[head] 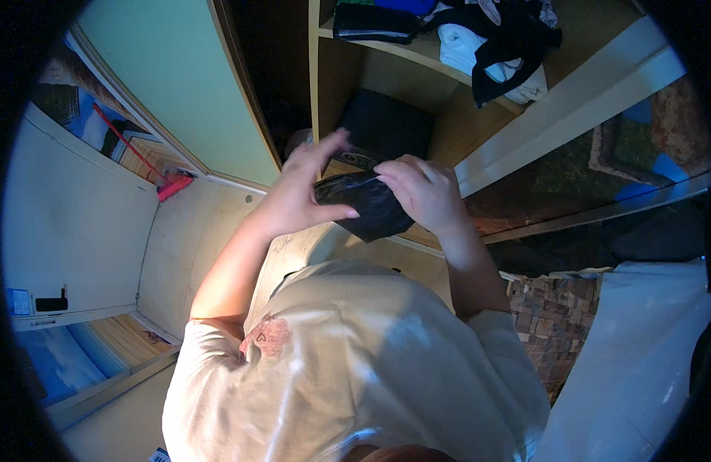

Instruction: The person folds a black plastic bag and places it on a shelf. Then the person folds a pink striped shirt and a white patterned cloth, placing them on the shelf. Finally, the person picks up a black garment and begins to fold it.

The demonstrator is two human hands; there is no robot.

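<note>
A thin, dark, crinkled item (364, 208), which looks like black plastic or folded fabric, hangs in front of my chest. My right hand (422, 187) pinches its upper right edge between thumb and fingers. At its left side is my left hand (309, 187), thumb and fingers spread wide and the fingertips blurred. The left thumb lies across the item's front; whether it presses on it I cannot tell. Just beyond the hands, a black safe (390, 124) with a keypad stands in the lower compartment of a wooden wardrobe (465, 124).
Dark and white clothes (471, 46) lie on the shelf above, some hanging over its edge. A pale green sliding door panel (176, 75) stands left. A red broom (173, 185) rests in the corner by a white door (78, 213). White sheeting (633, 358) is at right.
</note>
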